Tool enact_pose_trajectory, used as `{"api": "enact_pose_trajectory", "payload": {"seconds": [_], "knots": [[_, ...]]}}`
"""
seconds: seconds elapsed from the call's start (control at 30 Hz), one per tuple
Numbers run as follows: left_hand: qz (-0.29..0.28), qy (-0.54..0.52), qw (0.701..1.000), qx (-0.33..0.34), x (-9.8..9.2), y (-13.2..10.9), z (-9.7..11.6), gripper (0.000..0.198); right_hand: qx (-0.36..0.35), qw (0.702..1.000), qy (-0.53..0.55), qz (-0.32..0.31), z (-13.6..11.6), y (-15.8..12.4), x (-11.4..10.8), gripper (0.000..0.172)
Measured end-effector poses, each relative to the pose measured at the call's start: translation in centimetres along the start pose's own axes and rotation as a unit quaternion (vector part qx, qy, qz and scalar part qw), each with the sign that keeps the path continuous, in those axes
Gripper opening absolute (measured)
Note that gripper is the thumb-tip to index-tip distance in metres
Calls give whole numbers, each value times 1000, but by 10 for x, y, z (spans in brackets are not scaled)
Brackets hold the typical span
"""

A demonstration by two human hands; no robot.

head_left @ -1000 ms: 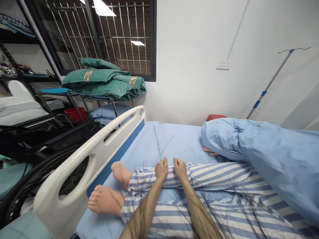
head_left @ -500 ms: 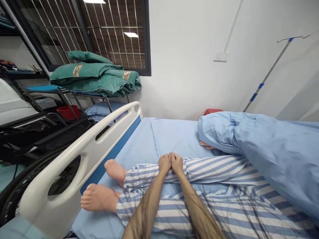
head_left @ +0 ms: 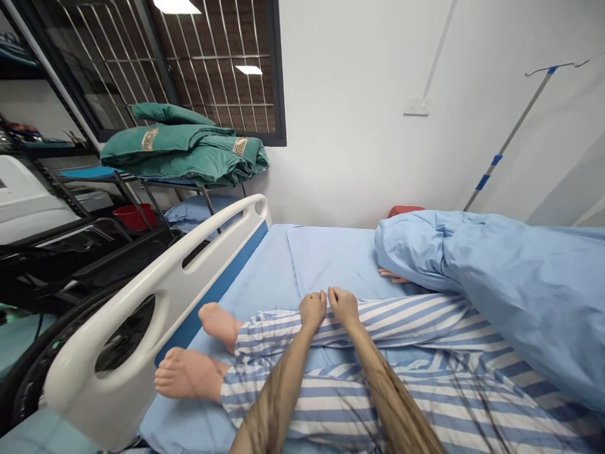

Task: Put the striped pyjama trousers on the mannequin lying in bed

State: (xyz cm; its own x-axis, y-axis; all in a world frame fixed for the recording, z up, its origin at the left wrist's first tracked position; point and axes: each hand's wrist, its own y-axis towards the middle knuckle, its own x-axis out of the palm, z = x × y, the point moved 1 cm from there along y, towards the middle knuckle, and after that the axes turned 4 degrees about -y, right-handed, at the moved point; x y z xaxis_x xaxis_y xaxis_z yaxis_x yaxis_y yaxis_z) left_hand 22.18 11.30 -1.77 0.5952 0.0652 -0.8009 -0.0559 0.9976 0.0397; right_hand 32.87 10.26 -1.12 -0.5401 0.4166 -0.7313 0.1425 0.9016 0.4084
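Observation:
My left hand (head_left: 312,309) and my right hand (head_left: 344,306) rest side by side as closed fists on the far leg of blue-and-white striped pyjama trousers (head_left: 406,321). The fists press on the cloth over the lower leg; whether they pinch the fabric I cannot make out. Two bare feet (head_left: 189,373) stick out of the trouser legs towards the white bed rail (head_left: 155,296). The figure lies on a light blue sheet (head_left: 326,258).
A bunched light blue quilt (head_left: 496,277) covers the right side, with fingers of a hand (head_left: 391,275) showing beneath its edge. Folded green blankets (head_left: 184,148) lie on a rack left. A wheelchair wheel (head_left: 42,359), a red basin (head_left: 132,216) and an IV pole (head_left: 510,139) stand around.
My fists came together until they touched, then parted slightly again. The view shifted a little left and down and back; the legs and quilt stay put.

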Motion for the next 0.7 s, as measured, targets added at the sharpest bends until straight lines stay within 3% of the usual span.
{"api": "enact_pose_trajectory", "payload": {"seconds": [0.2,0.4,0.53,0.7], "knots": [[9,-153,988,9,-3,5,-3,48,46,999,5,-22,19,-16,22,48],[36,-261,964,20,-3,13,19,48,48,998,38,-17,23,-11,20,51],[69,-257,964,-13,11,-1,23,48,50,998,39,-18,24,-14,22,52],[26,-144,989,-4,15,-13,21,53,41,998,22,-29,14,-6,8,47]]}}
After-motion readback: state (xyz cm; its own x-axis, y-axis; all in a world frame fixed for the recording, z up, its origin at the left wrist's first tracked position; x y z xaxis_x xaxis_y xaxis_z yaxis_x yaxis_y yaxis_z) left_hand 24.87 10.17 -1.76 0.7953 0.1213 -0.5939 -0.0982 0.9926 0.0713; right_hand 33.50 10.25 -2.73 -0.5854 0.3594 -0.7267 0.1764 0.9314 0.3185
